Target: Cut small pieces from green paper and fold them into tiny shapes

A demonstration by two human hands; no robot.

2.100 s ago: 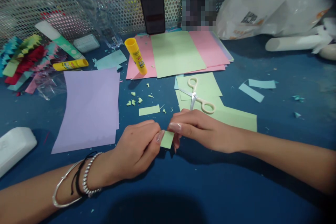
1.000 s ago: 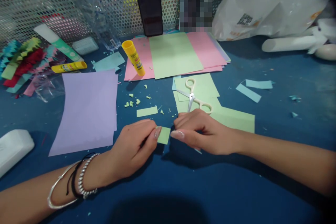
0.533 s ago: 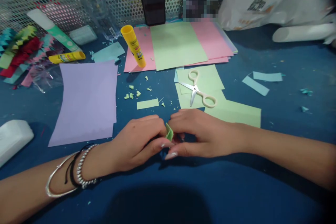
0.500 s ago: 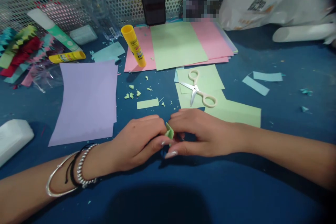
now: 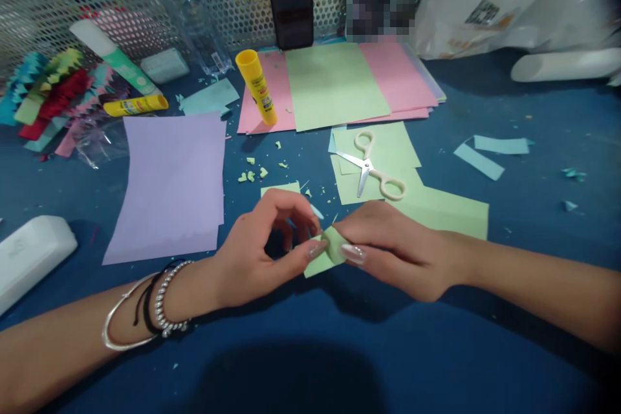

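A small piece of light green paper (image 5: 334, 246), bent over on itself, is pinched between both hands above the blue table. My left hand (image 5: 272, 252) grips its left part between thumb and fingers. On the right end, my right hand (image 5: 398, 252) presses the paper under its thumb. Just beyond the hands lie scissors (image 5: 367, 167) with cream handles, blades apart, on light green paper sheets (image 5: 436, 207). A light green strip (image 5: 280, 189) is partly hidden behind my left hand, near several tiny green scraps (image 5: 251, 176).
Purple paper (image 5: 174, 187) lies on the left, beside a white object (image 5: 39, 252). A yellow glue stick (image 5: 257, 87) stands on pink paper (image 5: 407, 77); another yellow tube (image 5: 136, 105) lies farther left. Blue strips (image 5: 501, 144) and a white plastic bag (image 5: 485, 6) are on the right.
The green paper has turned and shows more of its surface. My left fingers have lifted and loosened into a pinch, and my right thumb now lies along the paper. The view has shifted slightly.
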